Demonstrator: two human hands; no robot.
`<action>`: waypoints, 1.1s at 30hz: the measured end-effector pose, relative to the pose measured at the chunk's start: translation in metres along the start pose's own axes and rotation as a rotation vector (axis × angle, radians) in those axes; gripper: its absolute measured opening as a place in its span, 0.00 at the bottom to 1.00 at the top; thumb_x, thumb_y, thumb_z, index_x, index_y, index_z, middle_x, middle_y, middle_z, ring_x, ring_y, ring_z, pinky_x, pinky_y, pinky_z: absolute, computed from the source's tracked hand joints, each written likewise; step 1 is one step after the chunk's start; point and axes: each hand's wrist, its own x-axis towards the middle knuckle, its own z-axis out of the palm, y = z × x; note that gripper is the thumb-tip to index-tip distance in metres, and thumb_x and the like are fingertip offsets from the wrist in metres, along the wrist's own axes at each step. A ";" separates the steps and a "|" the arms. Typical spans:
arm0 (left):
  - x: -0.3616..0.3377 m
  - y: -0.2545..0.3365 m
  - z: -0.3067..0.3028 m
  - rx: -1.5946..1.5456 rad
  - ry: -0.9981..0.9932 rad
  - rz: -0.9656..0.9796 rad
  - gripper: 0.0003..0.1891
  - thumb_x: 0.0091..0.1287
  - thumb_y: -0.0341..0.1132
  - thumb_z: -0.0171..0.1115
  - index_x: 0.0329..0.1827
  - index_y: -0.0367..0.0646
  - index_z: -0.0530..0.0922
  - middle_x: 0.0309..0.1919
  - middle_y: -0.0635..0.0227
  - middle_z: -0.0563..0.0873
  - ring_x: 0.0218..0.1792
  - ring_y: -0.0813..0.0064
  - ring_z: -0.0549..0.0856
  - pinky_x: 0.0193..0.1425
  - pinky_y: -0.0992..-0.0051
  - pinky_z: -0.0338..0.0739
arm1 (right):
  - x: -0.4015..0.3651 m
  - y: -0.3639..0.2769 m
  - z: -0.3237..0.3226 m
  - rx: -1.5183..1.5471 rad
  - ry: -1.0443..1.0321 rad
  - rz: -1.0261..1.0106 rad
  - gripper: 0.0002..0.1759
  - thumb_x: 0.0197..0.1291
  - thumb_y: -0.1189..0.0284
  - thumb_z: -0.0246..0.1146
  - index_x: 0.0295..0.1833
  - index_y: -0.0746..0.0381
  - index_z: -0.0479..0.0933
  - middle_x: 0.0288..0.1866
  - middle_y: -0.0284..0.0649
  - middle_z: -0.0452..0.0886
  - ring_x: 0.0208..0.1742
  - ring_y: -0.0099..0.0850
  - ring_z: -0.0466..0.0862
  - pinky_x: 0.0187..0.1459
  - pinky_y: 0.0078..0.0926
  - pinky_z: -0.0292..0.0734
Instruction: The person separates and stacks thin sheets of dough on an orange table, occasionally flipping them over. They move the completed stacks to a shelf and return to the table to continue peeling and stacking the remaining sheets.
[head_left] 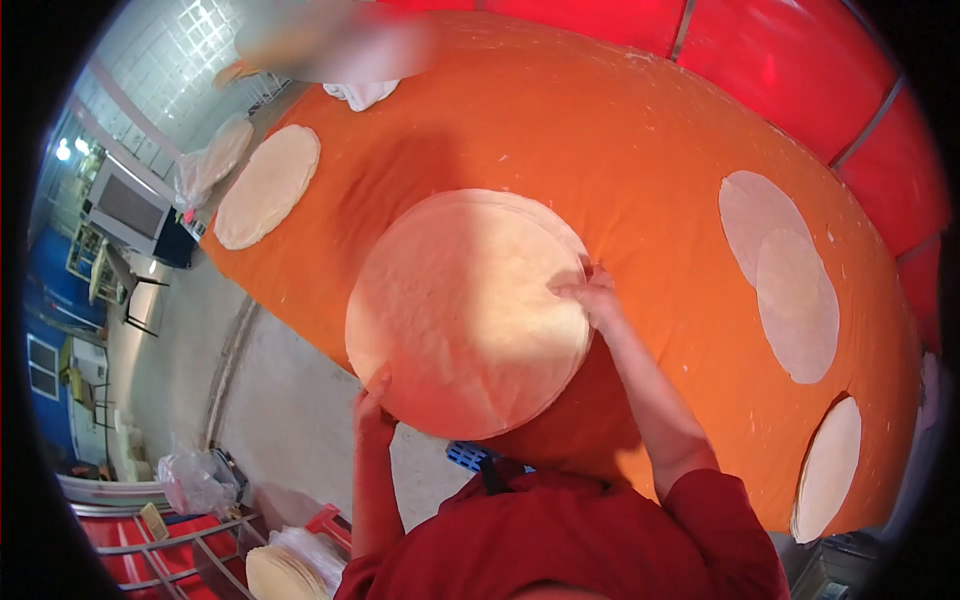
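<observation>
Orange cloth (640,140) covers the big rounded table that fills most of my view, with a tiled wall (175,60) at the far left and red panels (790,60) along the top right. At the left I see a metal box (125,205) by the wall, a clear plastic bag (195,480) down on the floor, and a stack of breads (285,572) at the bottom edge. A pale flatbread (268,185) lies flat on the cloth's left end, and a white rag (360,93) sits further up.

The left hand (375,408) grips the lower left rim of the large flatbread (460,310), fingers curled around its edge. That round sheet sits in the middle of the cloth, its near part hanging past the table edge, and rims of more sheets show under it at the upper right. The right hand (592,295) pinches its right rim, fingertips closed on the dough.

Further right, well apart, two overlapping flatbreads (785,280) rest on the cloth, and a lower flatbread (828,468) lies near the right edge.
</observation>
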 end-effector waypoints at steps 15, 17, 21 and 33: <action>0.007 -0.049 0.028 0.070 -0.127 0.132 0.24 0.53 0.27 0.57 0.54 0.32 0.63 0.47 0.59 0.74 0.45 0.71 0.76 0.47 0.74 0.71 | 0.021 -0.042 -0.031 -0.620 -0.023 -0.083 0.16 0.37 0.69 0.63 0.33 0.67 0.76 0.26 0.46 0.78 0.31 0.34 0.78 0.35 0.27 0.72; 0.005 -0.046 0.031 0.155 -0.079 0.245 0.26 0.49 0.30 0.63 0.51 0.32 0.65 0.43 0.61 0.75 0.41 0.71 0.76 0.44 0.75 0.71 | 0.010 -0.013 -0.021 -0.619 0.311 -0.211 0.22 0.38 0.67 0.64 0.41 0.65 0.73 0.34 0.48 0.77 0.37 0.38 0.77 0.39 0.30 0.71; -0.001 -0.040 0.025 0.759 0.295 0.441 0.25 0.44 0.31 0.66 0.45 0.31 0.67 0.40 0.60 0.75 0.38 0.70 0.75 0.44 0.74 0.71 | 0.000 0.012 -0.008 -0.596 0.305 -0.458 0.28 0.38 0.63 0.66 0.45 0.68 0.69 0.45 0.49 0.73 0.47 0.41 0.72 0.46 0.31 0.67; 0.037 -0.007 0.008 0.091 0.024 0.119 0.24 0.51 0.28 0.59 0.50 0.30 0.63 0.43 0.56 0.76 0.42 0.69 0.77 0.45 0.73 0.73 | 0.017 0.003 -0.043 -0.671 0.101 0.051 0.20 0.45 0.70 0.63 0.46 0.63 0.71 0.41 0.39 0.78 0.42 0.30 0.77 0.44 0.25 0.72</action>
